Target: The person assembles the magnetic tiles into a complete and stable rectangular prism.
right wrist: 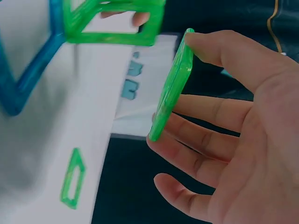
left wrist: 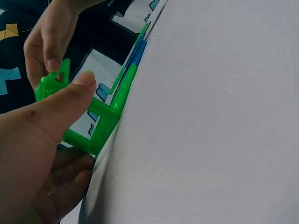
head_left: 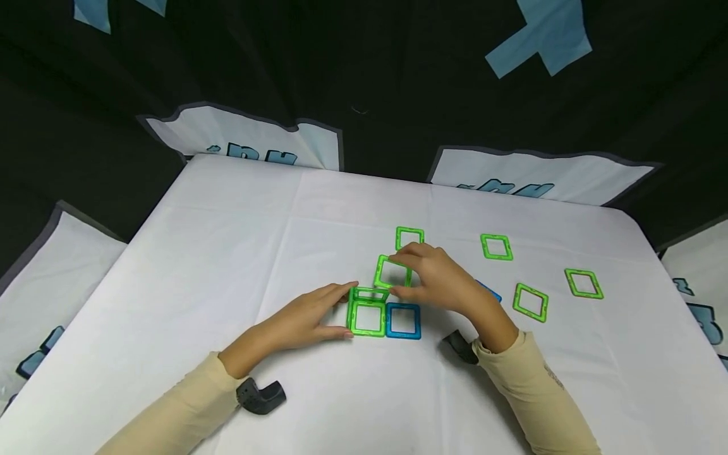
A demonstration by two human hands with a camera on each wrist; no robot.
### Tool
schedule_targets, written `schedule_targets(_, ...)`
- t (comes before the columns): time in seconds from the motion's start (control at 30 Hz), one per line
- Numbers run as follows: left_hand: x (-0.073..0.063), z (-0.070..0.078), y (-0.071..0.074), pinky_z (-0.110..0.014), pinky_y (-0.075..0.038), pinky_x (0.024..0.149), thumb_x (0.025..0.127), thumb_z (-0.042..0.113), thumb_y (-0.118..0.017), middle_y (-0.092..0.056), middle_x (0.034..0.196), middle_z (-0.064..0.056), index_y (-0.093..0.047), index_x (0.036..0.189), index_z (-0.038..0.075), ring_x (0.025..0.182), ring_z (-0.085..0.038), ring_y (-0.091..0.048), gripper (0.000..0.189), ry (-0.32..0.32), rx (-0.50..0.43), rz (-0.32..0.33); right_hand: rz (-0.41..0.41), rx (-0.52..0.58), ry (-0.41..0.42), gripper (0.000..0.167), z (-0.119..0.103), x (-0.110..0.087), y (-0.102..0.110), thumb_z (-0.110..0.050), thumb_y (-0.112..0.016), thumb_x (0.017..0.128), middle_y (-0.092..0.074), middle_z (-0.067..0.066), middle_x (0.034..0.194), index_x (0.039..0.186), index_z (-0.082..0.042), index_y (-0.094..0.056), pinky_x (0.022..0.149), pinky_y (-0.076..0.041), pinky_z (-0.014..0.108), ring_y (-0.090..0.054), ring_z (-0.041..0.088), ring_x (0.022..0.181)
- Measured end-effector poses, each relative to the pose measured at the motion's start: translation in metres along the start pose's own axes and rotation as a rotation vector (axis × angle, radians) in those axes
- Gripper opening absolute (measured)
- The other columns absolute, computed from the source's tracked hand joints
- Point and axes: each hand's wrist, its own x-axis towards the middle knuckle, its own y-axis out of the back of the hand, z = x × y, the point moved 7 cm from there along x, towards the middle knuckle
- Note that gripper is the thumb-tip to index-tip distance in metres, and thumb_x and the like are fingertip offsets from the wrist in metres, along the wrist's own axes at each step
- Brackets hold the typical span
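Several green square frame tiles, joined with some standing upright, form a small structure [head_left: 368, 333] on the white table. My left hand [head_left: 304, 319] grips its left side, thumb at the near edge and fingers at the far one. A blue square frame tile [head_left: 403, 335] lies flat against the structure's right side. My right hand [head_left: 436, 278] holds another green square tile [right wrist: 172, 86] between thumb and fingertips, tilted, just above and behind the structure. In the left wrist view, my left thumb [left wrist: 70, 105] lies across the green frames and hides part of them.
Loose green tiles lie behind the right hand [head_left: 409, 229] and to the right [head_left: 497, 246], [head_left: 531, 302], [head_left: 584, 283]. A blue tile [head_left: 490, 291] is mostly hidden under the right forearm. Black wrist mounts [head_left: 261, 397] hang at both sleeves. Dark curtain borders the table's far edge.
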Motion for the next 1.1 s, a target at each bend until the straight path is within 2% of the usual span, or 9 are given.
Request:
schedule_targets(0.1,0.0,-0.001,0.001,-0.035,-0.044,0.094,0.081,0.042,-0.066,-0.053,0.122,-0.001,-0.031,0.141,0.01,0.113,-0.014,-0.053,0.077,0.017,-0.007,-0.012,0.008,-0.018,0.071,0.049,-0.016,-0.005,0.004,-0.034,-0.071,0.077,-0.061,0.009,0.111,0.116,-0.006,-0.062,0.088,-0.045,0.044,-0.056,0.024,0.105)
schedule_targets(0.23,-0.001,0.0,0.002,-0.036,-0.044,0.094,0.081,0.042,-0.065,-0.052,0.123,-0.001,-0.031,0.141,0.01,0.114,-0.015,-0.052,0.076,0.019,-0.006,-0.01,-0.044,-0.008,0.187,0.048,-0.043,-0.012,0.0,-0.035,-0.07,0.077,-0.06,0.006,0.109,0.114,-0.005,-0.062,0.089,-0.044,0.039,-0.056,0.019,0.102)
schedule_targets(0.37,-0.001,0.0,0.003,-0.036,-0.044,0.094,0.081,0.042,-0.066,-0.052,0.124,0.001,-0.031,0.14,0.011,0.115,-0.015,-0.052,0.075,0.019,-0.011,-0.006,-0.068,-0.021,0.232,0.047,-0.055,-0.013,-0.009,-0.035,-0.069,0.079,-0.059,0.004,0.109,0.114,-0.005,-0.062,0.085,-0.044,0.036,-0.055,0.017,0.1)
schedule_targets(0.7,-0.001,-0.002,0.0,-0.035,-0.044,0.095,0.08,0.043,-0.066,-0.05,0.125,0.002,-0.031,0.14,0.012,0.115,-0.014,-0.051,0.076,0.026,-0.012,-0.003,-0.023,-0.11,0.191,0.05,-0.055,-0.01,-0.016,-0.038,-0.07,0.077,-0.06,0.005,0.108,0.114,-0.006,-0.062,0.079,-0.046,0.037,-0.056,0.019,0.099)
schedule_targets(1.1,-0.001,-0.001,0.001,-0.036,-0.044,0.095,0.081,0.043,-0.066,-0.05,0.126,0.001,-0.032,0.139,0.012,0.115,-0.015,-0.051,0.074,0.019,-0.002,0.009,-0.008,-0.144,0.174,0.048,-0.056,-0.009,-0.017,-0.038,-0.07,0.077,-0.059,0.005,0.109,0.113,-0.006,-0.062,0.079,-0.046,0.037,-0.056,0.02,0.1)
